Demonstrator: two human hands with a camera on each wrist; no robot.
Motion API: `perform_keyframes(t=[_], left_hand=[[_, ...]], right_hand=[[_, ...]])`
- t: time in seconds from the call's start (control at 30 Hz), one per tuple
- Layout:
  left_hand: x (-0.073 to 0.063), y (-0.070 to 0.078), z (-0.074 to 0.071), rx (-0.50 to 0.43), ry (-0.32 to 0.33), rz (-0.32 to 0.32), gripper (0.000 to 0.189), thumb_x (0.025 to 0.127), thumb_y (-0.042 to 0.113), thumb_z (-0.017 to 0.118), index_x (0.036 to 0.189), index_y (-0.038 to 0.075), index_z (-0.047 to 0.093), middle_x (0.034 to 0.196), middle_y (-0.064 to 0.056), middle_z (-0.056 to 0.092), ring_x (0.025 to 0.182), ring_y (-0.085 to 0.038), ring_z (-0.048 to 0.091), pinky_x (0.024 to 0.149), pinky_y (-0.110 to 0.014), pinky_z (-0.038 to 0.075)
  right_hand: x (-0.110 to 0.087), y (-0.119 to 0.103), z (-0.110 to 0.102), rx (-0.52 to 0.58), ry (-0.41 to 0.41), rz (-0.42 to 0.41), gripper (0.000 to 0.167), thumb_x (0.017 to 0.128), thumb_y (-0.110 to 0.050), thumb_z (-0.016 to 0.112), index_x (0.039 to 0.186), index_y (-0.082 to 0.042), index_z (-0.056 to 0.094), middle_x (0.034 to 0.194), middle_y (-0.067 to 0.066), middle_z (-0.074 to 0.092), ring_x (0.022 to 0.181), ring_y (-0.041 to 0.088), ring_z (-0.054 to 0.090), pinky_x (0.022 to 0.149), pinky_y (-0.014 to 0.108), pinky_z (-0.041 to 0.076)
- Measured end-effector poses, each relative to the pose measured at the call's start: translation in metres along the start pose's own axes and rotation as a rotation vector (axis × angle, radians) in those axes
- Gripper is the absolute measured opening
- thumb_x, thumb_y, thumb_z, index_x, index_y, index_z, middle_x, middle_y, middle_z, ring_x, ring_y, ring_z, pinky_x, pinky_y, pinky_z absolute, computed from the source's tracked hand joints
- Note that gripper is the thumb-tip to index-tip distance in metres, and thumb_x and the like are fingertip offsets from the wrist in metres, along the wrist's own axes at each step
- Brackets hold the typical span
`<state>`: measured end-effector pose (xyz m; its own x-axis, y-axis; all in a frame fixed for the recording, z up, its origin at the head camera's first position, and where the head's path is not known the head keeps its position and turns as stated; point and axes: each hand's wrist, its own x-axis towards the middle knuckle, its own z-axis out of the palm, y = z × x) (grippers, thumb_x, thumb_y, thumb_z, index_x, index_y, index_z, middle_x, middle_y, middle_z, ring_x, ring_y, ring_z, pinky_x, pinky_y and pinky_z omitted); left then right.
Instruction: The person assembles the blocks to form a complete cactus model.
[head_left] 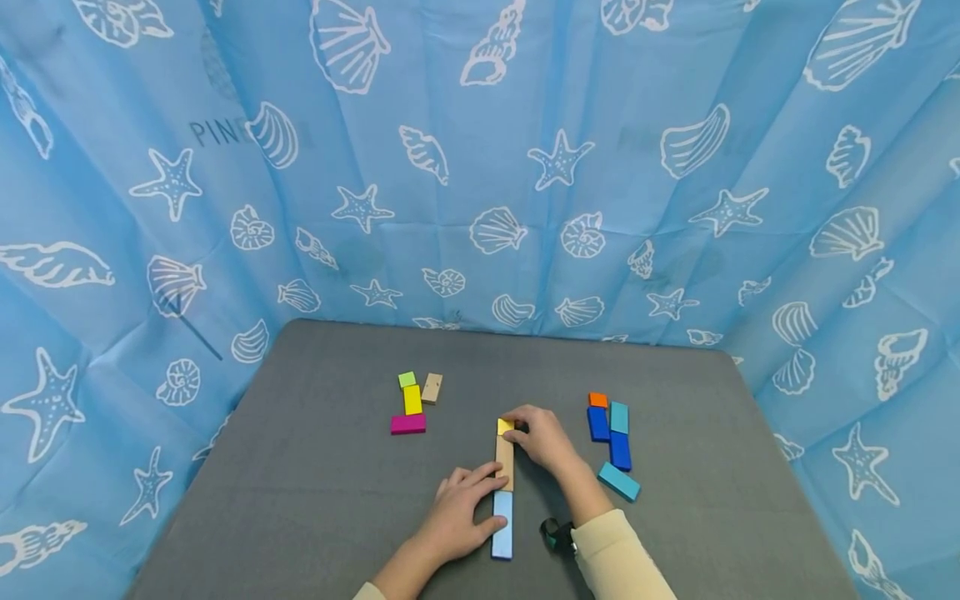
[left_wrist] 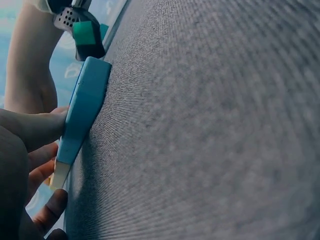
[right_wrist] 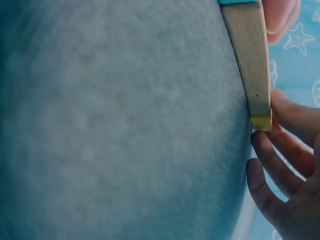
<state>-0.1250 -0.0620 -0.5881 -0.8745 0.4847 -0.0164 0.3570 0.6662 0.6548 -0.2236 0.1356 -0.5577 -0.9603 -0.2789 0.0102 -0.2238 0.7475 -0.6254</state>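
A straight row of blocks lies on the grey table, running away from the person. Nearest is a light blue block (head_left: pixel 502 533), then a plain wooden block (head_left: pixel 505 454), then a small yellow block (head_left: pixel 504 426) at the far end. My right hand (head_left: pixel 542 437) pinches the yellow block between thumb and fingers; in the right wrist view its fingers (right_wrist: pixel 272 165) surround that end. From the left side, my left hand (head_left: pixel 457 517) touches the row, its fingertips at the wooden block and its thumb on the light blue block (left_wrist: pixel 85 110). Its fingers are fairly straight.
Left on the table (head_left: pixel 315 475) are a lime block (head_left: pixel 407 380), a bright yellow block (head_left: pixel 412 399), a magenta block (head_left: pixel 408 425) and a wooden block (head_left: pixel 432 388). At right, an orange block (head_left: pixel 597 400) stands among several blue and teal blocks (head_left: pixel 619 482). A shell-patterned curtain (head_left: pixel 480 167) hangs behind.
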Motion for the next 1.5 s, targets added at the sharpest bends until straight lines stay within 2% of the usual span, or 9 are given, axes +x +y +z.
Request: perform_keyframes(t=[0.13,0.3,0.63,0.9,1.23,1.5], left_hand=[[0.001,-0.001,0.0,-0.01,0.007,0.003,0.053,0.094,0.046,0.067,0.143,0.029,0.058,0.156,0.011,0.044,0.117,-0.017,0.046,0.09,-0.042,0.039],[0.002,-0.001,0.0,-0.007,-0.002,-0.009,0.053,0.093,0.046,0.068,0.143,0.031,0.057,0.156,0.012,0.044,0.118,-0.016,0.046,0.091,-0.042,0.038],[0.003,-0.001,0.0,-0.007,0.005,-0.001,0.053,0.093,0.045,0.069,0.142,0.03,0.058,0.155,0.013,0.044,0.116,-0.016,0.046,0.088,-0.039,0.038],[0.002,0.0,0.001,0.022,0.05,0.048,0.054,0.092,0.045,0.07,0.141,0.024,0.061,0.153,0.007,0.049,0.115,-0.019,0.048,0.086,-0.04,0.038],[0.006,0.0,0.001,0.02,-0.002,-0.007,0.055,0.092,0.046,0.07,0.143,0.03,0.058,0.155,0.013,0.045,0.118,-0.017,0.046,0.089,-0.04,0.038],[0.001,0.003,0.0,-0.011,0.028,0.021,0.053,0.092,0.041,0.071,0.141,0.025,0.06,0.154,0.007,0.048,0.116,-0.019,0.047,0.086,-0.039,0.036]], right_hand=[[0.001,-0.001,0.0,0.004,-0.01,-0.01,0.029,0.09,-0.015,0.076,0.119,-0.009,0.074,0.113,0.008,0.071,0.098,0.022,0.064,0.091,0.047,0.053],[-0.002,-0.001,-0.005,0.015,-0.005,-0.007,0.035,0.09,-0.018,0.076,0.124,-0.01,0.072,0.124,0.009,0.069,0.1,0.022,0.066,0.09,0.047,0.055],[-0.022,-0.009,-0.024,0.021,0.099,-0.007,0.037,0.09,-0.022,0.077,0.125,-0.011,0.071,0.124,0.007,0.069,0.099,0.024,0.066,0.087,0.048,0.056],[-0.043,-0.012,-0.038,0.008,0.159,0.008,0.042,0.089,-0.022,0.078,0.129,-0.011,0.069,0.131,0.008,0.066,0.11,0.028,0.067,0.094,0.051,0.054],[-0.067,-0.002,-0.051,0.004,0.249,0.037,0.046,0.085,-0.016,0.082,0.128,-0.011,0.068,0.125,0.008,0.069,0.105,0.026,0.067,0.087,0.047,0.056],[-0.081,0.014,-0.054,-0.052,0.297,0.016,0.04,0.081,-0.012,0.084,0.119,-0.008,0.071,0.115,0.008,0.071,0.098,0.026,0.067,0.081,0.045,0.056]])
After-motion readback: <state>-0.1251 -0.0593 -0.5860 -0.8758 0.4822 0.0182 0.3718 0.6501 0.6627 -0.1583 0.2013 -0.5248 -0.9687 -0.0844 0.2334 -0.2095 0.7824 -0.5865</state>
